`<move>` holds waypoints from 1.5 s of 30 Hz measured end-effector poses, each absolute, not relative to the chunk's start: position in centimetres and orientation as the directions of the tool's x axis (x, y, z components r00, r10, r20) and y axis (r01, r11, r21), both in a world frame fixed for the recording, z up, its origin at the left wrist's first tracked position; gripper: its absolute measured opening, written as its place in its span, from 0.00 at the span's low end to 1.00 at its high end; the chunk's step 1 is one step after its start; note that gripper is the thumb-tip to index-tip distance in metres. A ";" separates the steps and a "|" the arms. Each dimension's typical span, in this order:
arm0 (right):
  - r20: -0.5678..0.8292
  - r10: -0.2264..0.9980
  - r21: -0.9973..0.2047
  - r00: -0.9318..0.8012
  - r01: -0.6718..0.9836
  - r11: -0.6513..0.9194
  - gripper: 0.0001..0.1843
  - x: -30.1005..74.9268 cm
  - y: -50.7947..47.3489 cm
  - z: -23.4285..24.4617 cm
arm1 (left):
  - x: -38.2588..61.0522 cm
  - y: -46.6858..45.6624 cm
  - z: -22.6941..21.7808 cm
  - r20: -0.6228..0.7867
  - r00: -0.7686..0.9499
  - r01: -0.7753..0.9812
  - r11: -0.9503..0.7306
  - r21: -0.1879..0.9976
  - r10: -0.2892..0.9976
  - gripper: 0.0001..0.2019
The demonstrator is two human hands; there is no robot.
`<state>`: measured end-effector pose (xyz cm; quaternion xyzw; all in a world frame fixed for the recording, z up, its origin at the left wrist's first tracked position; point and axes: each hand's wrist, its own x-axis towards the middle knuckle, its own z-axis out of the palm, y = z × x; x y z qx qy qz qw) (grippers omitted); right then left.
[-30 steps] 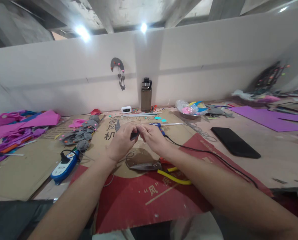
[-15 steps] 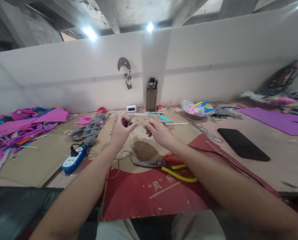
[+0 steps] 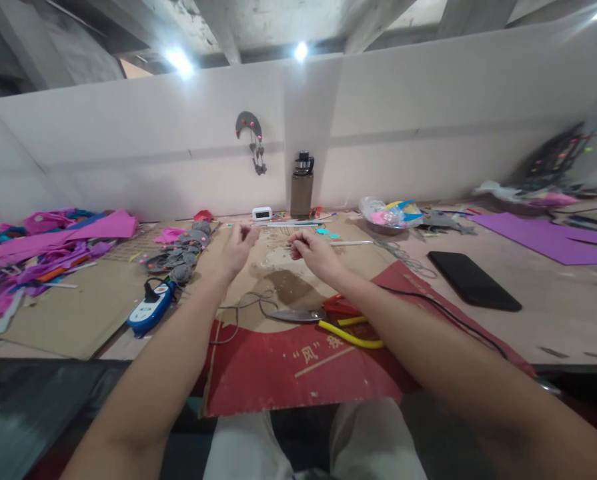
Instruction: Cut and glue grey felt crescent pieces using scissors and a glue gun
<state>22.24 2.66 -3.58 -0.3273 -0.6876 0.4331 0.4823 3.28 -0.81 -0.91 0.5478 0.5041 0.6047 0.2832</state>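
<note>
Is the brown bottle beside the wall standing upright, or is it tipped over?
Upright: the bottle stands vertically in front of the wall, with its dark lid at the top.

Tbl [image 3: 553,323]: red/tan cardbd [image 3: 268,383] mid, blk phone [image 3: 473,281] & purple sheet [image 3: 533,235] R, btl [image 3: 301,193] & clock [image 3: 262,214] at back.
</note>
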 end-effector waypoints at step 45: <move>0.294 0.871 -0.956 -0.394 -0.132 0.263 0.14 21.6 0.5 -2.4 | 6.3 -3.8 -0.8 0.547 0.005 0.460 -0.487 0.743 0.837 0.08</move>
